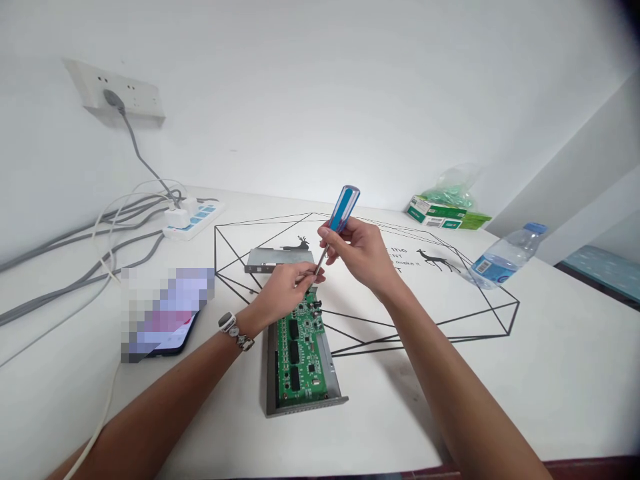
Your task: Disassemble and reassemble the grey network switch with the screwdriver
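Note:
My right hand (357, 253) is closed round a screwdriver (344, 208) with a clear and blue handle, held tilted with its thin metal shaft pointing down. My left hand (283, 293) pinches around the lower end of that shaft; whether a small part is also between the fingertips is hidden. Beneath my left hand lies a green circuit board (303, 357) with black chips, set in an open grey metal case (273, 387). The fingers cover the board's far end. Just behind, a flat grey metal cover (263, 259) rests on the table.
To the left are a phone (167, 320) with a blurred screen, a white power strip (195, 220) and loose cables (135, 217). A water bottle (507, 257) lies tilted on the right. Green and white boxes (435, 212) with a plastic bag stand near the wall.

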{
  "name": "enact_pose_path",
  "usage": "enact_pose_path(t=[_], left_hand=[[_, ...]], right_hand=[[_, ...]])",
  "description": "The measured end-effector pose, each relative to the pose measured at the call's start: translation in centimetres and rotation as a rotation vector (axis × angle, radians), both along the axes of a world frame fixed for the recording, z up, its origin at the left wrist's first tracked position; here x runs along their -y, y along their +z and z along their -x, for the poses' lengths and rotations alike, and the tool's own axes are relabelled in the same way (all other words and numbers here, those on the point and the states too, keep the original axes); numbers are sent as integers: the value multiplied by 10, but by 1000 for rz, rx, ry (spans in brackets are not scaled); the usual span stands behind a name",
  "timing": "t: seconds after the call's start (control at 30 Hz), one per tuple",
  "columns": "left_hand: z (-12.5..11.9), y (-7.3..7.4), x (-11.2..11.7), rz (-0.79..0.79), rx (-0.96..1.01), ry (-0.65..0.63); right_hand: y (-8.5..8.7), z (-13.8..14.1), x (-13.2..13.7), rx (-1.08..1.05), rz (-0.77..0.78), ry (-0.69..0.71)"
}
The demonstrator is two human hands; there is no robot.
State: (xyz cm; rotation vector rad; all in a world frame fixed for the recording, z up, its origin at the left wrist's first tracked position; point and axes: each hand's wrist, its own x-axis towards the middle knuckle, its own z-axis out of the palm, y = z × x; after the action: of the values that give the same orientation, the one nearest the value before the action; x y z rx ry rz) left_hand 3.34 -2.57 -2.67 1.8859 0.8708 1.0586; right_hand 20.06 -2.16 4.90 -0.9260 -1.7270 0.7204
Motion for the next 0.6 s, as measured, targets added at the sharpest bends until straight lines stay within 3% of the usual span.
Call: enact_pose_path(t=[0.27,0.6], left_hand=[[2,-3,-4,-13,-17,-11],[1,-1,-1,-41,-62,54]], right_hand=[[7,-8,5,87,87,145],[-6,8,-5,92,-175,-199]])
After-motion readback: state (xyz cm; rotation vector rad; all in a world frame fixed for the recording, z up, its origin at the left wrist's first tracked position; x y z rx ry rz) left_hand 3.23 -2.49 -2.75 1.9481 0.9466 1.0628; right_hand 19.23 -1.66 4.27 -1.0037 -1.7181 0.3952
